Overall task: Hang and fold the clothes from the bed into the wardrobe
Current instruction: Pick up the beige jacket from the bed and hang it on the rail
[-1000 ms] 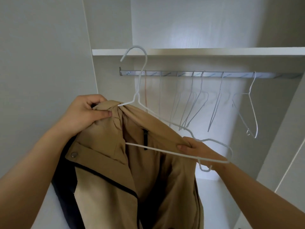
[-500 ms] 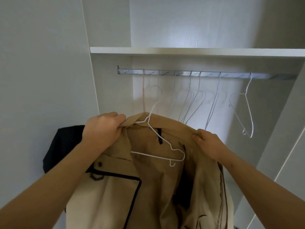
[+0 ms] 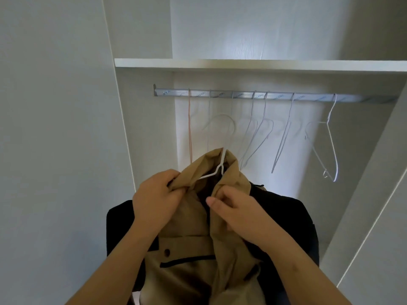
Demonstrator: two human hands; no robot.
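The white laminate wardrobe (image 3: 242, 64) stands open. Its silver metal rail (image 3: 220, 94) carries empty wire hangers (image 3: 330, 146). The tan fabric coat with black lining (image 3: 191, 271) is held below the rail. The left hand (image 3: 156, 201) has its grip closed on one collar edge, and the right hand (image 3: 240, 208) pinches the other. A thin white wire hanger (image 3: 217, 170) sits in the neck, hook below the rail.

hands (image 3: 198, 208) gripping tan coat (image 3: 198, 271), white hanger (image 3: 221, 166)
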